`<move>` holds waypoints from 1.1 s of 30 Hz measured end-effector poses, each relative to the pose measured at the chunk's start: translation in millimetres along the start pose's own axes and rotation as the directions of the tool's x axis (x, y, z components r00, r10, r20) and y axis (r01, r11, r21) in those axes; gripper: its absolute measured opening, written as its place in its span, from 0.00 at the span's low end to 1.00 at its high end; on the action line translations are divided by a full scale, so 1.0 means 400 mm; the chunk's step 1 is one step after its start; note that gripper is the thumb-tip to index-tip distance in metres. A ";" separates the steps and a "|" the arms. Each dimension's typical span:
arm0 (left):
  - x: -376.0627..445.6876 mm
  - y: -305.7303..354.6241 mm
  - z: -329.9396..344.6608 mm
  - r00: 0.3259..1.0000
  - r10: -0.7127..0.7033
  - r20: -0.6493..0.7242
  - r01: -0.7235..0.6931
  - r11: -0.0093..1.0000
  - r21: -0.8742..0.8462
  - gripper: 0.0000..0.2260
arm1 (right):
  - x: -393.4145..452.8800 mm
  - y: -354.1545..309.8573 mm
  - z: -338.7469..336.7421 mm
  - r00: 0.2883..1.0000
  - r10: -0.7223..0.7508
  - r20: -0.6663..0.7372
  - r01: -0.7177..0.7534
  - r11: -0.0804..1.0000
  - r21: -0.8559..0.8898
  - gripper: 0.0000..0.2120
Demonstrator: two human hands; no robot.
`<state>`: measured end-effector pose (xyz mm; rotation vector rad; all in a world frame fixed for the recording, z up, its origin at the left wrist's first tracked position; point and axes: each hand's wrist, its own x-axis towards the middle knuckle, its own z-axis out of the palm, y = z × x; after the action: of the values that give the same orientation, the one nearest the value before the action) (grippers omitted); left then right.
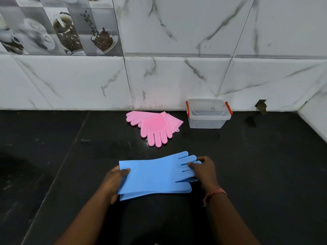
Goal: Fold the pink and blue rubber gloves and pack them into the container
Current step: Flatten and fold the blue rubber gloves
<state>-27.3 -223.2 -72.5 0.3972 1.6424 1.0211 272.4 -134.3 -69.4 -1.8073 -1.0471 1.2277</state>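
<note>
Two blue rubber gloves lie stacked flat on the black counter, cuffs to the left and fingers to the right. My left hand pinches the cuff end. My right hand grips the finger end. Farther back, two pink rubber gloves lie overlapped near the wall, untouched. To their right stands a clear plastic container with its lid on and orange-red side clips.
The black counter runs to a white marble-tiled wall at the back and a side wall at the far right. A small hole in the wall sits right of the container.
</note>
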 end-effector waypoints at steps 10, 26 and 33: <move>0.016 -0.006 0.006 0.994 0.050 -0.100 -0.030 0.981 0.192 0.09 | 0.008 0.001 -0.020 0.999 -0.012 -0.049 0.007 0.995 -0.100 0.14; 0.023 0.046 -0.024 0.972 0.154 -0.180 0.026 0.684 0.729 0.06 | -0.005 -0.021 -0.045 0.983 -0.179 -0.037 0.151 0.907 -0.392 0.14; 0.004 0.073 -0.022 0.971 0.103 -0.214 0.108 0.613 0.783 0.06 | 0.002 -0.035 -0.078 0.965 -0.216 -0.151 0.142 0.909 -0.392 0.08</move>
<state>-43.0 -208.9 -50.4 0.8857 2.2815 0.2557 298.8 -130.9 -48.0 -2.0133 -1.3744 0.7576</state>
